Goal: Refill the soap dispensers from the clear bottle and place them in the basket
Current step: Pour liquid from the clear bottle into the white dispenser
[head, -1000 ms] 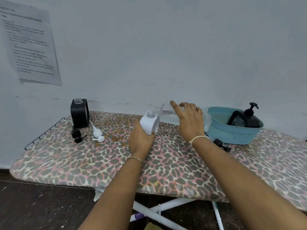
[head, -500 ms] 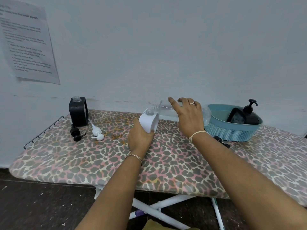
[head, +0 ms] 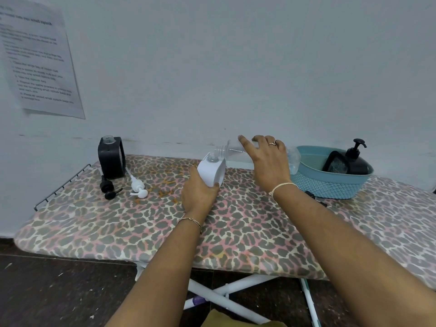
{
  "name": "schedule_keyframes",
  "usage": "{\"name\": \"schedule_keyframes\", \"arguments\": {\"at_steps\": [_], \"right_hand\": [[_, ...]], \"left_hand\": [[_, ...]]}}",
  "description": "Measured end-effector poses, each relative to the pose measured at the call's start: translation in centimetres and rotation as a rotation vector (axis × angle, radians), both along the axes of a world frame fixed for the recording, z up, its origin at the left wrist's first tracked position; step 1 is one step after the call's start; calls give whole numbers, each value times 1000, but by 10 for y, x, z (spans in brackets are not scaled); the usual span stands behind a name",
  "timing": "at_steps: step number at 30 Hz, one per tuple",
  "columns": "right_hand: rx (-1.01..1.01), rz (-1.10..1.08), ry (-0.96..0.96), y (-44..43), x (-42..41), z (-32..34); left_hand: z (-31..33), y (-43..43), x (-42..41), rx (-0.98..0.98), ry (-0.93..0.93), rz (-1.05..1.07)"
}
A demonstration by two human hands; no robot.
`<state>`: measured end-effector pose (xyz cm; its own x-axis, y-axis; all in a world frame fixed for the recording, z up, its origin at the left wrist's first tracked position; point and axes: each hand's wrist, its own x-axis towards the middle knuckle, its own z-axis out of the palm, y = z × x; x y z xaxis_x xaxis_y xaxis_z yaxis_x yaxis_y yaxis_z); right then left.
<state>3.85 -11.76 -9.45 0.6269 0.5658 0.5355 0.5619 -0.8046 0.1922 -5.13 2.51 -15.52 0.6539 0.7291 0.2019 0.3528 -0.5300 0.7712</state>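
My left hand (head: 199, 193) grips a white soap dispenser (head: 211, 172), uncapped and tilted a little to the right. My right hand (head: 266, 162) holds the clear bottle (head: 232, 153) on its side, its open mouth just above the white dispenser's neck. A black dispenser (head: 111, 156) stands uncapped at the back left. In front of it lie a black pump (head: 107, 187) and a white pump (head: 138, 187). The teal basket (head: 330, 185) at the right holds another black dispenser (head: 354, 161) with its pump on.
Everything stands on an ironing board with a leopard-print cover (head: 236, 232), against a pale wall. A wire rack (head: 59, 187) ends the board at the left. A small black cap (head: 311, 194) lies in front of the basket. A printed sheet (head: 37, 62) hangs on the wall.
The clear bottle has risen slightly and levelled towards horizontal, staying over the white dispenser's neck. My left hand keeps its hold on the dispenser.
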Motion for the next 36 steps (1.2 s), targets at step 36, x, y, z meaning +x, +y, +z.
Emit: {"name": "schedule_keyframes", "arguments": {"at_steps": [36], "right_hand": [[-42,-6,-9,0,-7,6]], "left_hand": [[0,23,0,-20,39,-174]]}}
